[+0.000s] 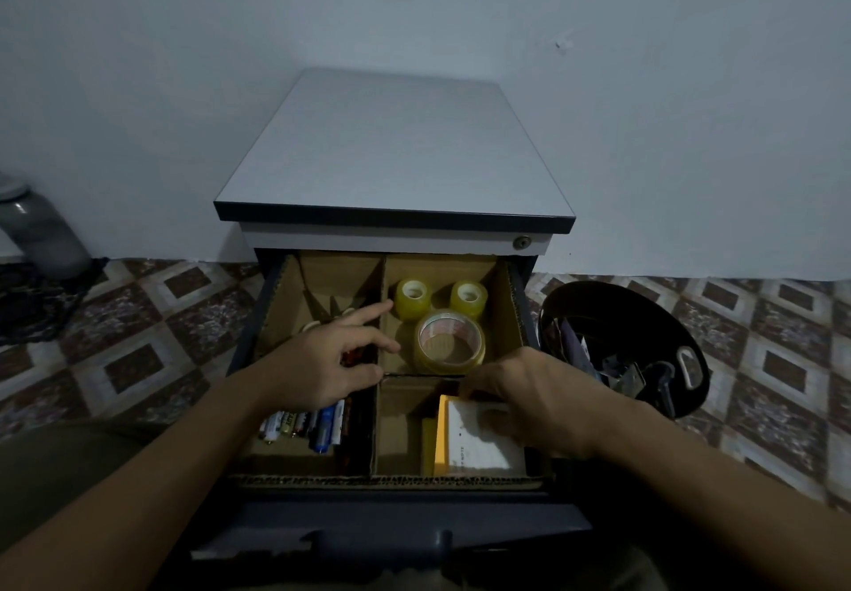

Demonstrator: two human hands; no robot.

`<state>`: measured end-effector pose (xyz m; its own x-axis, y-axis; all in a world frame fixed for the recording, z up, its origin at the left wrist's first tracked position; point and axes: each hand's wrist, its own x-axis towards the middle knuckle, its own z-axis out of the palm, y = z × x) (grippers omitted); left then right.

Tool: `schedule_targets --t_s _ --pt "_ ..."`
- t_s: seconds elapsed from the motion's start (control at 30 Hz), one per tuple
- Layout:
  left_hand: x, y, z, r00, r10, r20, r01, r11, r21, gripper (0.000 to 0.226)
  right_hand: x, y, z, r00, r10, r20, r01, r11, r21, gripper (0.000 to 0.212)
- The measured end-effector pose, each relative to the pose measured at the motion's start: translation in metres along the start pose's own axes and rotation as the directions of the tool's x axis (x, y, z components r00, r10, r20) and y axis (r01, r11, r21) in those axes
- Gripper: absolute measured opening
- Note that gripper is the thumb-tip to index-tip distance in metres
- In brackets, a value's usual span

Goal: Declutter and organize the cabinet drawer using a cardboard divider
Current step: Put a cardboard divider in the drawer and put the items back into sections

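Note:
The cabinet drawer (pixel 391 521) is pulled out, lined with a cardboard divider (pixel 378 429) that forms several compartments. The back right one holds two small yellow tape rolls (pixel 413 299) and a large tape roll (pixel 450 343). Scissors (pixel 338 309) lie in the back left. Batteries and pens (pixel 308 425) fill the front left. In the front right stands a white notepad (pixel 479 443) beside a yellow pad (pixel 441 434). My left hand (pixel 329 360) hovers over the left compartments with loosely spread fingers, index pointing at the tapes. My right hand (pixel 534 399) curls its fingers over the notepad's far edge.
A grey cabinet top (pixel 396 153) stands against the white wall. A black round bin (pixel 621 351) with discarded clutter sits on the patterned tile floor to the right. A grey jug (pixel 41 231) stands at the far left.

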<state>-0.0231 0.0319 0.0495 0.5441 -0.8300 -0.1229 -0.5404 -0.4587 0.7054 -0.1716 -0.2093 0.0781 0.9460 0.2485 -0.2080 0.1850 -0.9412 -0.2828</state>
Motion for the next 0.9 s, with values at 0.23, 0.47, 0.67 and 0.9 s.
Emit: schedule_targets --t_s 0.23,0.47,0.67,0.9 --pt "0.001 0.000 0.002 1.000 -0.021 -0.009 0.021 1.000 0.000 0.026 0.003 -0.003 -0.016 0.995 -0.093 -0.020 0.093 0.996 0.004 0.025" --pt "0.002 -0.001 0.001 1.000 -0.025 -0.003 0.025 1.000 -0.010 0.027 0.028 -0.029 -0.001 0.916 -0.158 0.370 0.196 0.978 -0.066 0.064" --pt "0.001 -0.002 0.002 1.000 -0.026 -0.015 0.025 0.999 -0.035 0.026 0.042 -0.032 0.016 0.876 -0.151 0.458 0.287 0.926 -0.245 0.053" --pt "0.001 -0.001 0.002 1.000 -0.026 -0.012 0.026 0.999 -0.018 0.026 0.052 -0.034 0.024 0.808 -0.089 0.583 0.365 0.852 -0.375 0.047"
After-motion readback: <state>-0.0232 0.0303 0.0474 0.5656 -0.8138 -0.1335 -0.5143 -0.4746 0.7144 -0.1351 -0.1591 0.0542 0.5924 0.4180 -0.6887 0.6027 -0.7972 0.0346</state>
